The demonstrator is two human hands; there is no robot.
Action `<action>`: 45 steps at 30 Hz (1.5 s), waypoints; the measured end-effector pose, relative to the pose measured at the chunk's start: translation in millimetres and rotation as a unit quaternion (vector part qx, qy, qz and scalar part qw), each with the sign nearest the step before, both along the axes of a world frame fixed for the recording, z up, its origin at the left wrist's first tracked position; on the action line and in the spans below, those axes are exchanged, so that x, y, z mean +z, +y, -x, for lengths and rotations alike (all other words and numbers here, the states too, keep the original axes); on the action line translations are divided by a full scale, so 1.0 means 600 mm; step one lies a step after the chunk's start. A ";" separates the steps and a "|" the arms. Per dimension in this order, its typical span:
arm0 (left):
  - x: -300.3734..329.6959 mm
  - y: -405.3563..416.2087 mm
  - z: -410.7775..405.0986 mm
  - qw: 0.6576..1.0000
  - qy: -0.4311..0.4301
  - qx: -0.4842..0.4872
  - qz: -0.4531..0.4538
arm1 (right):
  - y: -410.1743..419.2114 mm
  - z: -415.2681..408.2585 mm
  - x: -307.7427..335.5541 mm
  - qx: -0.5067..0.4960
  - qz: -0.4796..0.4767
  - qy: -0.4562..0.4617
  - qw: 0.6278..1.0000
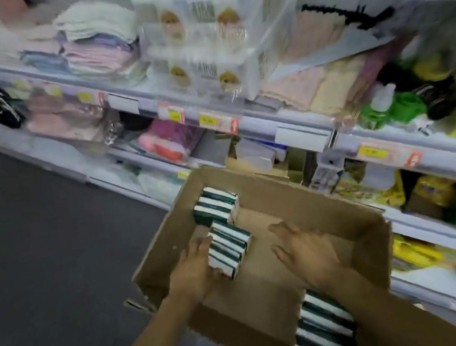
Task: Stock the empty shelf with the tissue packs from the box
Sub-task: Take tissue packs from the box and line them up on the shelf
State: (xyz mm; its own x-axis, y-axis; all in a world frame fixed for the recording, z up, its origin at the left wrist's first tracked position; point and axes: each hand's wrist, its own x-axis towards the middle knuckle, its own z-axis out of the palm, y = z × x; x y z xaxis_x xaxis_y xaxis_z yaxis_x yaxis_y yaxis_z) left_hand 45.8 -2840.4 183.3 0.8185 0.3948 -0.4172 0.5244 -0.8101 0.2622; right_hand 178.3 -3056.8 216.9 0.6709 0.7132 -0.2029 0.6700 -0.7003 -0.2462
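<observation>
left hand (193, 265) against tissue packs (228, 248), right hand (305, 252) open beside

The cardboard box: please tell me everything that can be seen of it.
The cardboard box is brown, open on top, and stands on the dark floor beside the shelves. Inside lie three groups of green-and-white tissue packs, with bare bottom between them. The left hand touches the middle group; the right hand hovers open inside.

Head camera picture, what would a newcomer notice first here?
A cardboard box low in the middle, both hands inside it. The left hand touches a row of green and white tissue packs; the right hand hovers open. Behind, big white tissue bundles stand on an upper shelf.
</observation>
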 end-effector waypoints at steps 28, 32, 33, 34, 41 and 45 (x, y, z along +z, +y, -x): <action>-0.036 0.003 -0.017 0.718 -0.161 0.540 0.408 | 0.070 -0.008 -0.105 -0.200 -0.270 0.269 0.903; 0.067 -0.017 -0.020 0.745 -0.209 0.469 0.426 | 0.041 0.011 0.002 -0.195 -0.335 0.261 0.884; 0.094 -0.022 -0.025 0.749 -0.207 0.455 0.434 | 0.033 0.013 0.028 -0.176 -0.343 0.225 0.895; 0.120 -0.027 -0.030 0.748 -0.208 0.447 0.444 | 0.024 0.015 0.055 -0.151 -0.351 0.183 0.906; 0.295 -0.079 -0.049 0.712 -0.243 0.331 0.570 | -0.031 0.032 0.228 -0.014 -0.412 0.009 0.911; 0.375 -0.095 -0.062 0.716 -0.306 0.253 0.574 | -0.051 0.051 0.334 -0.152 -0.477 0.132 0.856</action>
